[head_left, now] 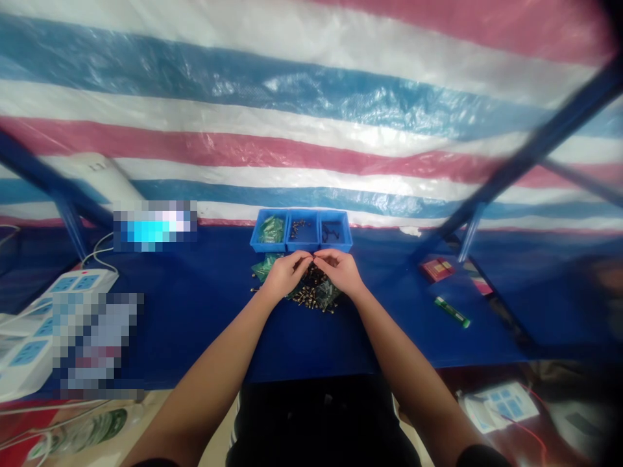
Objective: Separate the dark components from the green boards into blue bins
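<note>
My left hand (285, 272) and my right hand (341, 269) meet fingertip to fingertip over the blue table, both pinched closed around something too small to make out. Beneath them lies a pile of small brass-and-black parts (309, 298), with a dark clear bag (327, 294) at its right side. A green plastic bag (265, 266) rests by my left hand. Just beyond my hands stand three joined blue bins (302, 246): the left one holds green packets (271, 229), the middle one a few small parts (298, 227), the right one dark thin pieces (331, 232).
White power strips (80, 285) with cables lie at the left, near a blurred-out glowing object (154, 226). On the right are a red box (437, 268) and a green tube-like packet (452, 312). Blue metal posts (516, 143) and a striped sheet (302, 149) stand behind.
</note>
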`<state>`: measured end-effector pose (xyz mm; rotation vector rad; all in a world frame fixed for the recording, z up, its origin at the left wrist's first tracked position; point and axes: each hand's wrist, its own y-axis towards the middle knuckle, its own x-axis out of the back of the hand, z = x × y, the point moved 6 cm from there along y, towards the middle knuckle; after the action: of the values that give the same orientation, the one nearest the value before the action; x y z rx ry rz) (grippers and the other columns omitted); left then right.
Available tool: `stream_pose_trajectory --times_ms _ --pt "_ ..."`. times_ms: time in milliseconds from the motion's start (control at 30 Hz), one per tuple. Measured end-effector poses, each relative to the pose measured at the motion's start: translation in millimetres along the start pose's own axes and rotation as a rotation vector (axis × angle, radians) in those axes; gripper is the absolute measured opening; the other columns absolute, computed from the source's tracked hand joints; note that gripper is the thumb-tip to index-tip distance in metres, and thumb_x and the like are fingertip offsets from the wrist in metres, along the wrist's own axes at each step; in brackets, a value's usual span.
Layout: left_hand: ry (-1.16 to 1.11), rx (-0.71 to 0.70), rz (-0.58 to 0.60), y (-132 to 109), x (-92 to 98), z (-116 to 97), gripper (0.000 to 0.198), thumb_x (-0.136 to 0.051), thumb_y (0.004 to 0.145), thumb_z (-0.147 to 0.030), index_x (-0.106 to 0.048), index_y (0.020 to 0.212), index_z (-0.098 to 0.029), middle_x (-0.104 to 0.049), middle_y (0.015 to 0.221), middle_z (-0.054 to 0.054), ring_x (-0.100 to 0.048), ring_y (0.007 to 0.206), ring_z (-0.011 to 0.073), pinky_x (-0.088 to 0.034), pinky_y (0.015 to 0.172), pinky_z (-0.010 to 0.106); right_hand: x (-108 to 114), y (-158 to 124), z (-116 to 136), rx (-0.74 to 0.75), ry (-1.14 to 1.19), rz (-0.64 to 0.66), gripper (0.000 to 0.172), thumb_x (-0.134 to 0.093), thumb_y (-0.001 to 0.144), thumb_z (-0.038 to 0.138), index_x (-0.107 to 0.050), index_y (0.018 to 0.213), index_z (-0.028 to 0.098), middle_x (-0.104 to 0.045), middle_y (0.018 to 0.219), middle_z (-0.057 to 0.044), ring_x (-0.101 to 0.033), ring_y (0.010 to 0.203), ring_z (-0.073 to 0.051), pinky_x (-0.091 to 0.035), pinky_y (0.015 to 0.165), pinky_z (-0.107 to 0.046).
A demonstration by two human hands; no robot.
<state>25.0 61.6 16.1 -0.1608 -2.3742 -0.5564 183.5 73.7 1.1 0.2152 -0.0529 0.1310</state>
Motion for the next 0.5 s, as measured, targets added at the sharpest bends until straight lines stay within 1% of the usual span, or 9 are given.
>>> stream_pose_trajectory --times_ms 100,267,500 --pt "-0.008 -0.013 -0.019 0.1 -0.5 0.8 0.030 -0.048 0.094 -0.044 -0.063 0.108 -0.022 -0.068 0.074 -0.001 -0.063 0.064 0.0140 -0.048 0.065 0.024 1.0 0.1 2.6 -0.005 -0.003 -0.008 0.026 -0.072 0.075 0.037 -0.073 0.093 0.019 -0.075 0.090 -0.006 -0.071 0.082 -0.021 -0.057 0.079 -0.035" --pt "-0.018 -0.015 -0.028 0.4 0.3 0.8 0.029 -0.046 0.095 -0.044 -0.065 0.099 -0.022 -0.068 0.077 0.000 -0.062 0.065 0.0133 -0.048 0.067 0.024 -1.3 -0.4 1.9 -0.022 0.013 0.011 0.028 -0.073 0.073 0.040 -0.074 0.093 0.020 -0.075 0.091 -0.006 -0.071 0.083 -0.021 -0.057 0.081 -0.036" --pt "-0.013 0.004 0.017 0.1 -0.6 -2.8 0.029 -0.041 0.097 -0.042 -0.062 0.094 -0.022 -0.063 0.069 -0.003 -0.060 0.063 0.0129 -0.045 0.064 0.023 -2.5 -0.8 -1.2 -0.029 0.009 0.028 0.030 -0.074 0.073 0.041 -0.074 0.093 0.019 -0.075 0.090 -0.006 -0.070 0.080 -0.021 -0.057 0.077 -0.034"
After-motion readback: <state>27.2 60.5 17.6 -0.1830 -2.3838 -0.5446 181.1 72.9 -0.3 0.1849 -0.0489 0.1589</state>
